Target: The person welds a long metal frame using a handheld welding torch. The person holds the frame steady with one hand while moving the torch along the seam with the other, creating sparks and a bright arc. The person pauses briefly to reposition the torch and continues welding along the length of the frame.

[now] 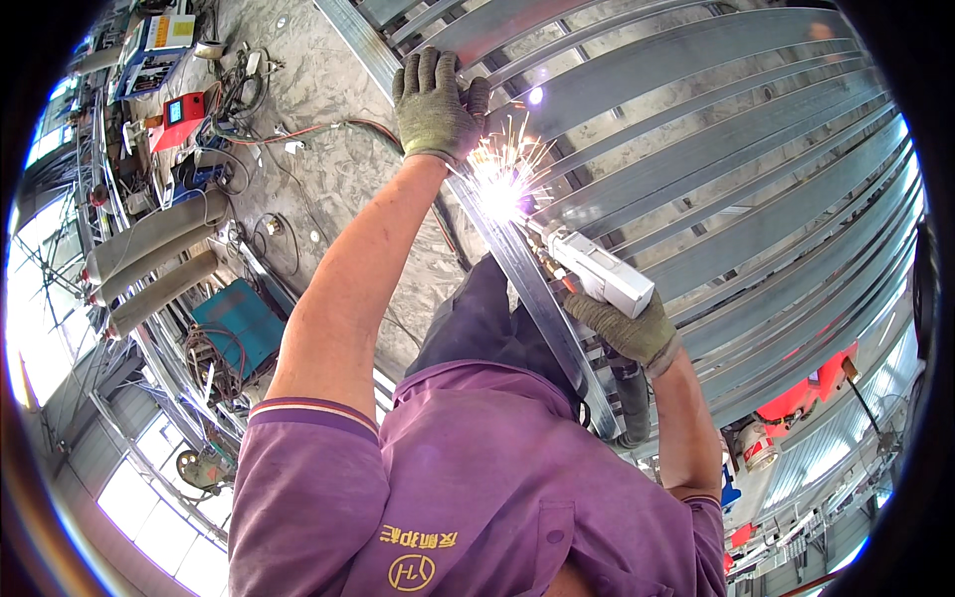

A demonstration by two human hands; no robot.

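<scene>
My right hand [632,328], in a grey-green knit glove, is wrapped round a white handheld welding gun [603,271]. The gun's nozzle meets the edge rail [505,247] of a metal panel, where a bright violet-white glare and a spray of sparks [509,177] hide the contact point. Above the glare, my left hand [435,107], gloved alike, lies over the rail with fingers stretched and the thumb apart. Long flat silver slats [696,164] run from the rail toward the right. A dark hose [633,403] hangs below my right hand.
Left on the grey concrete floor [318,90] are a red box with a screen [179,121], a blue machine [154,55], tangled cables, several grey cylinders [159,234] and a teal box [239,323]. An orange-red hose [343,123] crosses the floor. Red objects [811,383] stand beyond the panel, lower right.
</scene>
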